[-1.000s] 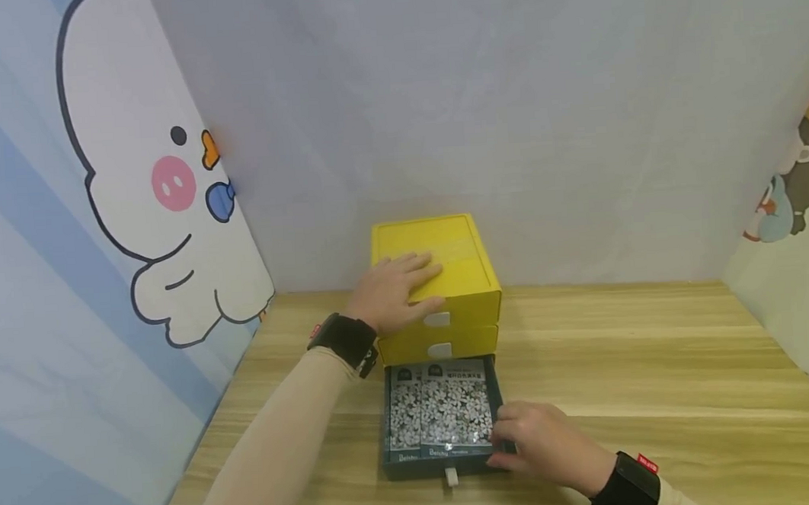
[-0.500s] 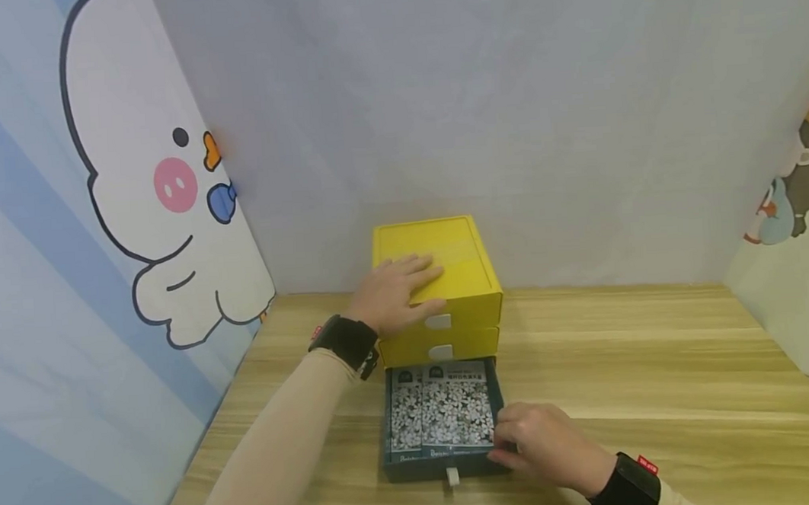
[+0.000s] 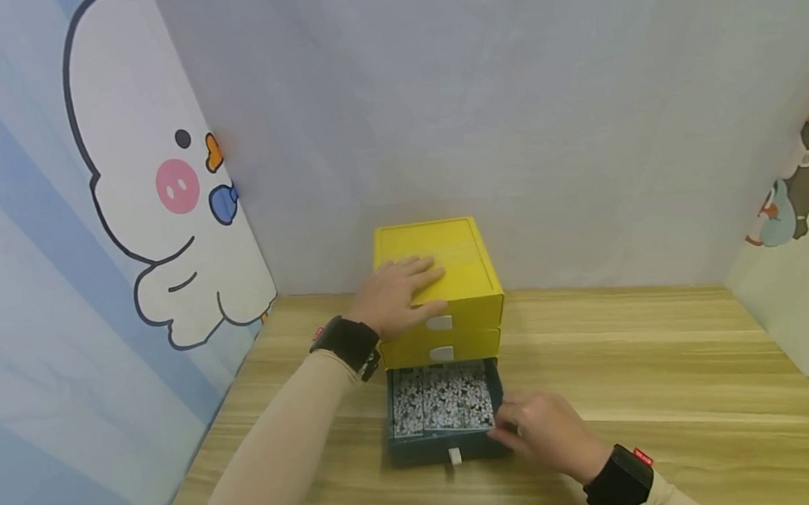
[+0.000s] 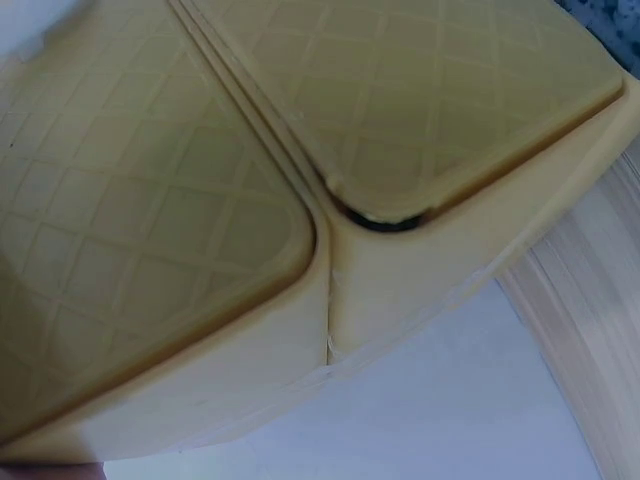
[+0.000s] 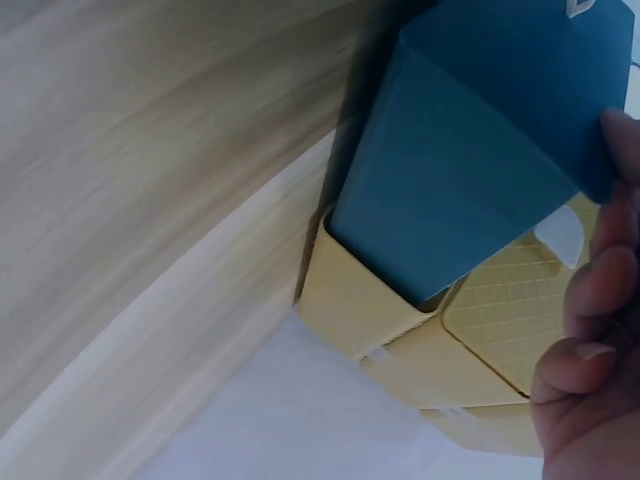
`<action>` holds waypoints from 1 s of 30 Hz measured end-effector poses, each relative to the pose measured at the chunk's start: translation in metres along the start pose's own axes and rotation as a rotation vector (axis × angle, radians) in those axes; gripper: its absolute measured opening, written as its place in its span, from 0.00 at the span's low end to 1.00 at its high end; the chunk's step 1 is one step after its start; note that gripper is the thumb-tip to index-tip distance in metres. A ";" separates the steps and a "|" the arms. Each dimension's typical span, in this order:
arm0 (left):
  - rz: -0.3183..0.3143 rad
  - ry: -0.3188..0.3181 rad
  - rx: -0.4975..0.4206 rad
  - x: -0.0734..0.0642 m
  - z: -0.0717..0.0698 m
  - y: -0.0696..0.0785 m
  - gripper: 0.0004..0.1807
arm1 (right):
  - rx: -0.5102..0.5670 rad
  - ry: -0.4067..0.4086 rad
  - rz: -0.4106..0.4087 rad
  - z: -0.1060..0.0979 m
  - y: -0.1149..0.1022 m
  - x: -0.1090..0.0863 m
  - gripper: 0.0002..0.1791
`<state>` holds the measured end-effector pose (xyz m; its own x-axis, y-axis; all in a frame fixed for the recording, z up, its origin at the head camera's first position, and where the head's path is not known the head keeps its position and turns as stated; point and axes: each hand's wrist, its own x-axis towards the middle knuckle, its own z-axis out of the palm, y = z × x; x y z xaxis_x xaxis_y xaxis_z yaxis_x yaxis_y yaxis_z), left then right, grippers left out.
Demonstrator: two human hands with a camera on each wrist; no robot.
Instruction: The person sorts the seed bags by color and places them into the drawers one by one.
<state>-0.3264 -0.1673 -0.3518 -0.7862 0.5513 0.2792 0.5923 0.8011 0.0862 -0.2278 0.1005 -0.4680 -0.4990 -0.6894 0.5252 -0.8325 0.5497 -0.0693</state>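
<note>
A yellow drawer box (image 3: 472, 314) of stacked tiers stands near the back of the table. From its lowest tier a dark teal drawer (image 3: 422, 451) sticks out at the front, with a small white pull tab on its face. In the drawer lie two flat packets (image 3: 456, 398) printed with white flowers, one overlapping the other. My left hand (image 3: 394, 295) rests on the box top, fingers spread. My right hand (image 3: 540, 432) pinches the drawer's front right corner between thumb and fingers; the right wrist view shows the fingers (image 5: 600, 285) curled beside that corner.
The wooden table (image 3: 630, 363) extends on both sides of the box. A grey backdrop (image 3: 542, 123) hangs close behind it. A side panel (image 3: 130, 129) with a white cartoon animal borders the left, and another printed panel borders the right.
The teal drawer has slid a little way into the box, with my right hand moving along at its corner. The packets' lower lettering is now hidden. My left hand stays on top.
</note>
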 end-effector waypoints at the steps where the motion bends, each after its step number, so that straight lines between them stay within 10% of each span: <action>1: -0.001 0.000 0.001 0.000 0.000 0.000 0.36 | -0.006 0.001 0.006 0.001 0.001 0.000 0.11; 30: -0.015 -0.010 -0.013 0.000 0.000 0.001 0.36 | -0.100 0.062 0.172 0.024 0.023 0.019 0.11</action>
<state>-0.3257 -0.1666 -0.3518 -0.7968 0.5412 0.2687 0.5824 0.8063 0.1031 -0.2623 0.0890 -0.4796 -0.6135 -0.5526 0.5641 -0.7065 0.7032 -0.0796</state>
